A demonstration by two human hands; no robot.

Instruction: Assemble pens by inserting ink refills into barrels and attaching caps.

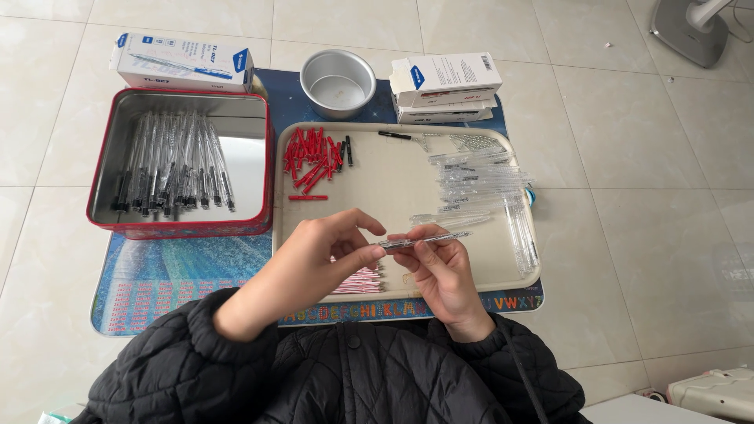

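We're pinching a clear pen [428,238] level between both hands — left hand [314,263] gripping its near end, right hand [440,271] steadying the barrel — right above the beige tray [393,177] so loose parts are staying within reach.

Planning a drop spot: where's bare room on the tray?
Tray is bare in the middle, between the red caps and clear barrels. The right side is crowded; both hands cover the near edge over the refills.

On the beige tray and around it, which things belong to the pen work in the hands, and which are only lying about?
Belonging:
clear pen held by left hand and right hand
clear barrels
red caps
refills
red tin of pens

Lying about:
metal bowl
white boxes
fan base
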